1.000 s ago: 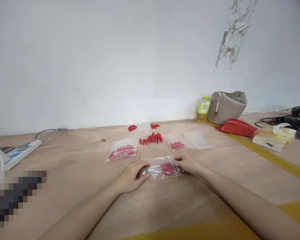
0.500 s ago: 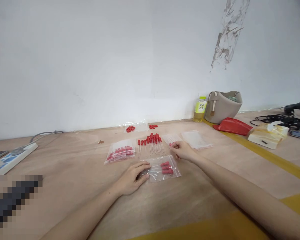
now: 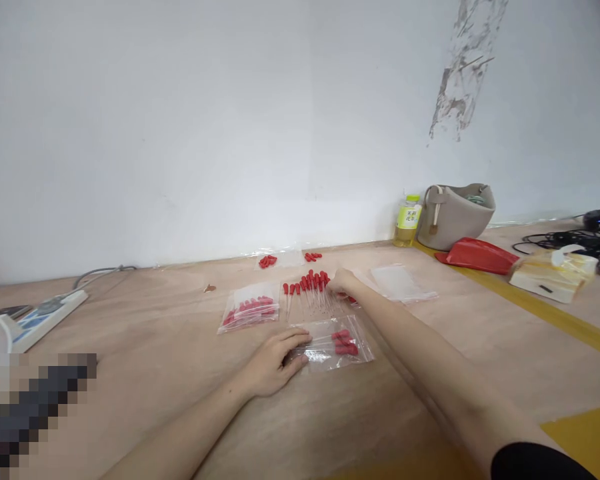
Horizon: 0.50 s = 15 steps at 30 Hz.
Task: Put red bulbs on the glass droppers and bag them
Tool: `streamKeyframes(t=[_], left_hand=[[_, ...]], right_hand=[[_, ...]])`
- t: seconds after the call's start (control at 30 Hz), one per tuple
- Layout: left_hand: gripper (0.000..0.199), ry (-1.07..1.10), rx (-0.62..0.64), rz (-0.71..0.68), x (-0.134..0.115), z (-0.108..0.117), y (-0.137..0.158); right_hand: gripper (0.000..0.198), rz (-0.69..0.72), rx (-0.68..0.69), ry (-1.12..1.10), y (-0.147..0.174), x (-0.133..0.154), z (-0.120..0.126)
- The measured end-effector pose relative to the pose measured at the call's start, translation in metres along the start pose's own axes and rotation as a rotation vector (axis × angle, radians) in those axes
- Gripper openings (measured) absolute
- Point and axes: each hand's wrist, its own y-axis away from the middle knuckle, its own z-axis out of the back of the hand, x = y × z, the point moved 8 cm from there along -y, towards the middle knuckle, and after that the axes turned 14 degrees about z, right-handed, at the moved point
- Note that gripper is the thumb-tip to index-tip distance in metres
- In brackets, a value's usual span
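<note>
A clear zip bag (image 3: pixel 325 363) with a few red-bulbed droppers (image 3: pixel 346 344) inside lies flat before me. My left hand (image 3: pixel 280 360) pinches its left end between thumb and fingers. Beyond it is a pile of loose droppers (image 3: pixel 314 283), red bulbs pointing away. My right hand (image 3: pixel 343 281) is at the right edge of this pile, fingers curled down among the bulbs; their tips are partly hidden, so what they hold cannot be made out. Beneath the right wrist, another red bulb (image 3: pixel 353 300) shows. Filled zip bags (image 3: pixel 250 307) are stacked left of the pile.
Flat clear bags (image 3: pixel 400 283) lie to the right. Loose red bulbs (image 3: pixel 267 262) rest on plastic near the wall. Further right are a drink bottle (image 3: pixel 407 220), a grey bag (image 3: pixel 455 217), a red packet (image 3: pixel 480 257) and a tissue pack (image 3: pixel 553 273). A power strip (image 3: pixel 55 317) is at left.
My right hand has moved away and left, from the bag right of the pile to the loose droppers. My left hand stays on the zip bag. The view has shifted slightly.
</note>
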Motion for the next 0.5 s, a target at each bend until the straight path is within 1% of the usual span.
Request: streamKeyframes(t=[0.17, 0.3, 0.37, 0.43, 0.5], left_hand=[[0.034, 0.003, 0.006, -0.002, 0.0, 0.0, -0.001], [0.034, 0.004, 0.01, -0.002, -0.001, 0.0, 0.0], [0.034, 0.003, 0.008, 0.001, 0.0, 0.0, 0.0], [0.034, 0.005, 0.003, 0.006, 0.0, 0.001, 0.0], [0.034, 0.007, -0.004, 0.006, 0.001, 0.001, -0.001]], right_hand=[[0.009, -0.001, 0.026, -0.047, 0.003, -0.008, 0.0], [0.008, 0.043, -0.031, -0.097, 0.01, -0.014, 0.016], [0.019, 0.083, -0.078, -0.151, 0.018, -0.017, 0.028], [0.037, 0.128, -0.12, -0.222, 0.03, -0.022, 0.037], [0.055, 0.171, -0.145, -0.292, 0.046, -0.03, 0.041]])
